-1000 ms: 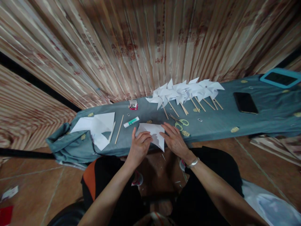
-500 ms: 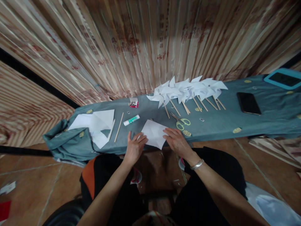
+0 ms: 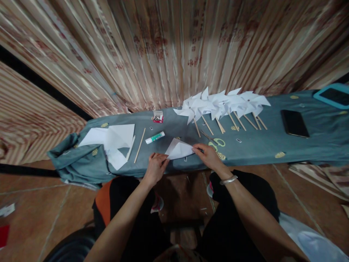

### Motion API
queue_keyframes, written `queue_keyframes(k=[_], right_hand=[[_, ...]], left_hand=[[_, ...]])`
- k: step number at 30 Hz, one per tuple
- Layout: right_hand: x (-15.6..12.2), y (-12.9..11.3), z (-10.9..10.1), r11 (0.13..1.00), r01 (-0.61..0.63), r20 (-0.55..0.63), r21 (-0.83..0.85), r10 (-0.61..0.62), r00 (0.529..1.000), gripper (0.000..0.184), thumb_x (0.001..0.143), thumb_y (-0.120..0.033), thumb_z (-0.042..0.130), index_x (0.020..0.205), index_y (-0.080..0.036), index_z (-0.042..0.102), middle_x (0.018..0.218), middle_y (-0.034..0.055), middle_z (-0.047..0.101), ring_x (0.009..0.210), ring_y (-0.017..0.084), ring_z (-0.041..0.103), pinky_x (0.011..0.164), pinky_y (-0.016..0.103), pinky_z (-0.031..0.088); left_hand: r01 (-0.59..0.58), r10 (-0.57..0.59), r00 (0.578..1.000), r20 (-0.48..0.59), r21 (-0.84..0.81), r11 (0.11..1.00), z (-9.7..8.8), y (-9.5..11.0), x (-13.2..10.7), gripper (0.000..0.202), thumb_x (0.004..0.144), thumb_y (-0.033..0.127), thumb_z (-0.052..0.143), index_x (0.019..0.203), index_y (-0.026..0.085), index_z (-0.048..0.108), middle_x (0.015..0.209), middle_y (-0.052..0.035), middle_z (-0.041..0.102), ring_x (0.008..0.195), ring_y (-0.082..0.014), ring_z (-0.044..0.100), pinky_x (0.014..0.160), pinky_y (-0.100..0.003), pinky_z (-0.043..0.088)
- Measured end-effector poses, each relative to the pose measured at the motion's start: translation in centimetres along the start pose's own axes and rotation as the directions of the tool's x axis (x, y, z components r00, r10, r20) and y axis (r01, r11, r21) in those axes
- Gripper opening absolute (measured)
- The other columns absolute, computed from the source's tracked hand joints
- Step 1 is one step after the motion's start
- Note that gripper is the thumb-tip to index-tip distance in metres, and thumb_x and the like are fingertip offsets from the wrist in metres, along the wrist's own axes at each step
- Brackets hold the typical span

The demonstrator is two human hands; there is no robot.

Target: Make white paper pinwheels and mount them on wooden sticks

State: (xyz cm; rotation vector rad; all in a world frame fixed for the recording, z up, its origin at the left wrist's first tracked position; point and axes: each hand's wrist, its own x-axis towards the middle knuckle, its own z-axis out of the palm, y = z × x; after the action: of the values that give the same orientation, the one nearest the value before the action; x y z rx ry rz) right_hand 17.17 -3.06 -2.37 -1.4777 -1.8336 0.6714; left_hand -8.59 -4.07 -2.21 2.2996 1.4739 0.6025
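A white sheet of paper (image 3: 180, 150) lies at the table's front edge, folded over on itself into a rough triangle. Its left corner is pinched by my left hand (image 3: 156, 168), fingers closed. On the opposite corner, my right hand (image 3: 206, 155) grips the paper between thumb and fingers. Just past my right hand lie scissors (image 3: 217, 142) with pale green handles. A glue stick (image 3: 155, 137) rests behind the paper to the left, and a thin wooden stick (image 3: 139, 145) lies farther left.
White paper pinwheels (image 3: 223, 103) on wooden sticks lie in a row at the back. A small red box (image 3: 157, 116) holds tiny metal pieces. Loose paper (image 3: 120, 136) and a white pen (image 3: 131, 147) are at left. A black phone (image 3: 295, 123) and a blue-framed tablet (image 3: 334, 95) lie right.
The paper has gone from lying open to folded across, its near part brought up over the far part. Both hands have shifted to its side corners.
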Motion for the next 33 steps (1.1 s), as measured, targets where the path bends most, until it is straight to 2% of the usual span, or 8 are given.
queue_keyframes(k=[11, 13, 15, 17, 19, 22, 25, 33], right_hand=[[1.8, -0.7, 0.6, 0.971, -0.114, 0.012, -0.211, 0.12, 0.993, 0.018, 0.087, -0.029, 0.058, 0.077, -0.02, 0.07, 0.073, 0.0032, 0.072, 0.068, 0.019, 0.065, 0.062, 0.028, 0.041], [1.9, -0.7, 0.7, 0.959, -0.118, 0.019, -0.258, 0.127, 0.992, 0.018, 0.087, -0.03, 0.058, 0.078, -0.021, 0.07, 0.074, 0.0039, 0.073, 0.069, 0.02, 0.066, 0.062, 0.028, 0.041], [1.9, -0.6, 0.6, 0.948, -0.115, 0.022, -0.295, 0.128, 0.992, 0.018, 0.088, -0.03, 0.058, 0.079, -0.021, 0.07, 0.075, 0.0048, 0.073, 0.072, 0.021, 0.067, 0.063, 0.029, 0.041], [2.0, -0.6, 0.6, 0.942, -0.104, 0.029, -0.318, 0.12, 0.992, 0.018, 0.088, -0.031, 0.058, 0.08, -0.02, 0.07, 0.077, 0.0053, 0.073, 0.075, 0.022, 0.068, 0.064, 0.029, 0.042], [2.0, -0.7, 0.6, 0.939, -0.093, 0.035, -0.332, 0.111, 0.993, 0.019, 0.089, -0.032, 0.057, 0.081, -0.02, 0.069, 0.078, 0.0055, 0.073, 0.076, 0.022, 0.068, 0.064, 0.029, 0.042], [2.1, -1.0, 0.6, 0.931, -0.079, 0.032, -0.355, 0.096, 0.995, 0.024, 0.091, -0.033, 0.054, 0.08, -0.02, 0.069, 0.079, 0.0061, 0.073, 0.075, 0.021, 0.067, 0.065, 0.029, 0.042], [2.2, -1.3, 0.6, 0.925, -0.06, 0.036, -0.374, 0.08, 0.996, 0.024, 0.091, -0.031, 0.054, 0.079, -0.018, 0.069, 0.082, 0.0076, 0.073, 0.076, 0.021, 0.066, 0.068, 0.029, 0.043], [2.5, -1.2, 0.9, 0.93, -0.041, 0.028, -0.365, 0.055, 0.998, 0.019, 0.089, -0.027, 0.057, 0.078, -0.018, 0.069, 0.085, 0.0085, 0.072, 0.082, 0.022, 0.066, 0.075, 0.031, 0.045]], left_hand=[[0.034, -0.047, 0.969, 0.243, 0.059, 0.998, -2.0, -1.5, 2.7, 0.03, 0.087, 0.024, 0.054, 0.057, 0.02, 0.057, 0.055, 0.0019, 0.059, 0.058, -0.0144, 0.057, 0.086, -0.035, 0.045], [0.031, -0.05, 0.968, 0.247, 0.078, 0.996, -2.6, -1.5, 2.9, 0.023, 0.086, 0.025, 0.055, 0.065, 0.02, 0.063, 0.063, -0.0007, 0.064, 0.064, -0.0162, 0.06, 0.079, -0.032, 0.047], [0.016, -0.035, 0.988, 0.149, 0.129, 0.992, -2.9, -1.0, 2.6, 0.015, 0.086, 0.023, 0.055, 0.09, 0.019, 0.068, 0.091, -0.007, 0.072, 0.082, -0.0203, 0.066, 0.082, -0.034, 0.049], [-0.04, 0.044, 0.999, -0.012, 0.227, 0.973, -2.7, 0.3, 1.9, 0.036, 0.086, 0.019, 0.052, 0.121, 0.017, 0.059, 0.131, -0.0139, 0.059, 0.115, -0.0266, 0.058, 0.101, -0.045, 0.041], [-0.169, 0.183, 0.983, -0.021, 0.295, 0.941, -1.7, 2.0, 1.0, 0.045, 0.089, 0.015, 0.045, 0.134, 0.016, 0.048, 0.147, -0.0148, 0.044, 0.137, -0.0284, 0.039, 0.113, -0.052, 0.027], [-0.32, 0.315, 0.947, 0.069, 0.312, 0.894, 0.7, 4.1, -0.2, 0.052, 0.09, 0.015, 0.044, 0.141, 0.011, 0.038, 0.151, -0.0145, 0.038, 0.146, -0.0284, 0.022, 0.116, -0.051, 0.023], [-0.291, 0.268, 0.956, 0.116, 0.328, 0.899, 2.6, 4.7, -0.8, 0.059, 0.089, 0.02, 0.048, 0.144, 0.007, 0.031, 0.154, -0.0181, 0.031, 0.146, -0.0315, 0.017, 0.116, -0.052, 0.023], [-0.253, 0.22, 0.966, 0.136, 0.319, 0.913, 3.0, 3.7, -0.8, 0.068, 0.087, 0.026, 0.056, 0.144, 0.005, 0.027, 0.153, -0.0211, 0.031, 0.146, -0.0325, 0.018, 0.116, -0.053, 0.023]])
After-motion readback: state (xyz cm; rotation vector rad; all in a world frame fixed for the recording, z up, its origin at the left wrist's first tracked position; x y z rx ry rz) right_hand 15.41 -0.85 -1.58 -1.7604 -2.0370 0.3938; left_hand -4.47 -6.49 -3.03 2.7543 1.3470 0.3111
